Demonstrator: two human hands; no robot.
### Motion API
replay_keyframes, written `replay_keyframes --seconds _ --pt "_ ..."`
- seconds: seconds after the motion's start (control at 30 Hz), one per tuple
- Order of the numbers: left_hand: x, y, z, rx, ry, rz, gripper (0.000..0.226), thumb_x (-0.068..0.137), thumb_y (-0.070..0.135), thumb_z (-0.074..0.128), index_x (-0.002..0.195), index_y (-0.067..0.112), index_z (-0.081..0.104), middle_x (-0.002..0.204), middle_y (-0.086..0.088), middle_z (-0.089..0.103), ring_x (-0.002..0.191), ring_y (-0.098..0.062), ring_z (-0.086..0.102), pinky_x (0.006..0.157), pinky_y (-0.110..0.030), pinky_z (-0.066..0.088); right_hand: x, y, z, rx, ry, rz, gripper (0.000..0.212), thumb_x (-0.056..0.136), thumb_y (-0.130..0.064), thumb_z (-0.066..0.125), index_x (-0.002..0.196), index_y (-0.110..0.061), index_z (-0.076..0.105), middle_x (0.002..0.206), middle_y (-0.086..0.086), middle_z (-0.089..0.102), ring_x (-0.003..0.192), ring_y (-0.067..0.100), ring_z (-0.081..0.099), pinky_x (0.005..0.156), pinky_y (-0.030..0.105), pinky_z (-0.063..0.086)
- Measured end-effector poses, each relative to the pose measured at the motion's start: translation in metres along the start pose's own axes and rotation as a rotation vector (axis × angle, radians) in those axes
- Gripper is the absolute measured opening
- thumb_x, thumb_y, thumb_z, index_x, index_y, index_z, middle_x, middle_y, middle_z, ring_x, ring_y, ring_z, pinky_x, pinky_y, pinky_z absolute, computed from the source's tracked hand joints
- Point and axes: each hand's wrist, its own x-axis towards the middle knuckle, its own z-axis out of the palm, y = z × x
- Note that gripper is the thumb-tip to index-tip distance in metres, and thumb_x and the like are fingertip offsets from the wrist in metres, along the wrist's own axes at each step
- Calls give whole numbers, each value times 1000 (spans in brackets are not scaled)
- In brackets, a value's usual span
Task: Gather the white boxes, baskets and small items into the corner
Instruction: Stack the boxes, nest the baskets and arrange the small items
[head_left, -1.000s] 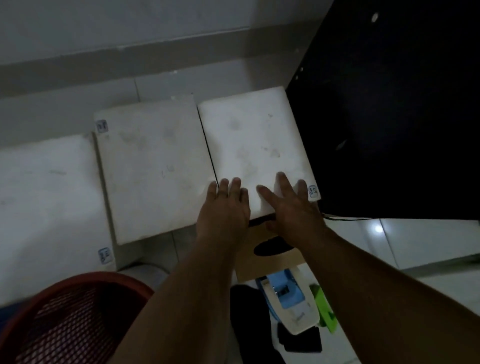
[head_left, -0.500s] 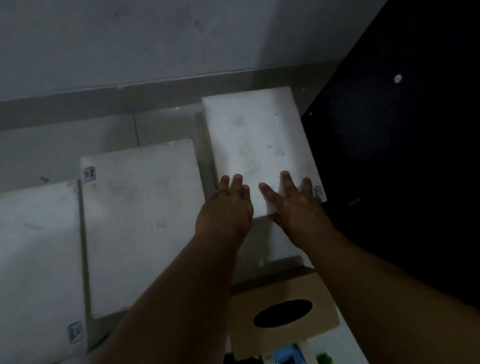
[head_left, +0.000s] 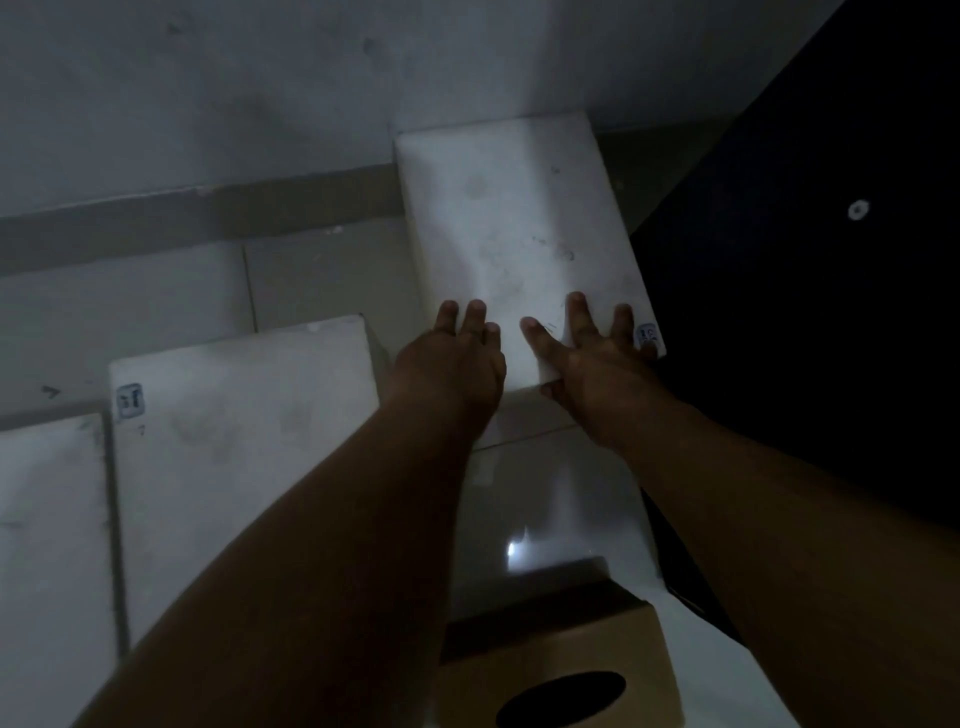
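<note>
Head view.

- **White box** (head_left: 519, 234): stands in the floor's far right corner, between the wall (head_left: 208, 93) and the black panel (head_left: 805, 338). We cannot tell whether it touches the wall. Its long axis runs straight away from us.
- **Left hand** (head_left: 452, 364) and **right hand** (head_left: 597, 358): both lie flat on the box's near end, fingers straight and spread, pinching nothing. Neither is clearly nearer.
- **Relation:** the box lies dead ahead of both hands, so we judge any further push goes along its length.
- **Other items:** second white box (head_left: 244, 467) to the left, and a cardboard box (head_left: 561, 654) nearest us.
</note>
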Motion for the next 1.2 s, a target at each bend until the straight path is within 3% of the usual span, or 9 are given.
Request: replay_keyframes --seconds 0.3,0.43,0.53,0.63,0.73,0.83,0.9,1.07,1.2 --pt "-27 -34 23 102 107 40 78 99 45 43 155 20 -4 163 -4 -12 149 -30 -9 120 -55 7 -10 -1 -14 14 -50 25 76 98 -36 51 149 -51 -2 161 0 -18 146 43 -8 113 67 10" --pt "-77 -63 49 100 161 3 81 97 57 37 154 20 -6 162 -6 -13 149 -30 -14 120 -54 6 -40 -33 0 -3 380 -163 60 88 -41 59 144 -28 41 153 15 30 139 38 27 111 67 16" --pt "-116 -86 64 92 178 -29 82 96 60 34 154 19 -6 162 -7 -14 148 -29 -15 121 -52 4 -81 -81 24 55 489 -368 60 84 -47 57 139 -24 47 143 16 45 132 38 41 108 63 28" --pt "-155 -101 79 78 177 -71 84 95 61 35 154 18 -5 162 -8 -13 149 -30 -14 121 -51 6 -117 -124 53 68 395 -422 67 86 -62 48 144 -30 39 152 15 36 139 38 34 109 63 29" --pt "-191 -109 96 58 156 -97 87 93 64 35 155 18 -5 162 -8 -14 148 -30 -16 121 -51 6 -145 -151 77 80 257 -426 76 84 -73 41 149 -41 19 162 10 8 147 39 8 113 64 15" --pt "-216 -111 116 39 119 -104 94 89 70 36 155 17 -4 162 -9 -16 148 -32 -18 121 -52 6 -161 -161 95 57 128 -420 91 81 -71 52 148 -49 -6 158 0 -28 145 39 -22 115 63 5" --pt "-226 -110 130 36 79 -104 102 85 74 39 155 16 -7 161 -10 -19 147 -34 -19 121 -53 5 -165 -166 103 39 85 -413 99 80 -67 60 147 -51 -11 153 -2 -36 142 40 -28 114 64 6" --pt "-229 -109 155 30 -27 -118 113 84 64 58 151 18 -20 156 -12 -31 144 -40 -25 120 -53 3 -159 -179 113 -41 120 -476 97 84 -56 63 151 -44 -6 158 8 -29 143 42 -26 115 62 4" --pt "-221 -111 165 37 8 -140 95 97 36 52 150 20 -25 156 -11 -32 143 -41 -25 119 -50 3 -148 -188 121 -35 190 -501 79 91 -26 64 154 -30 16 161 21 0 146 48 -3 117 59 10"
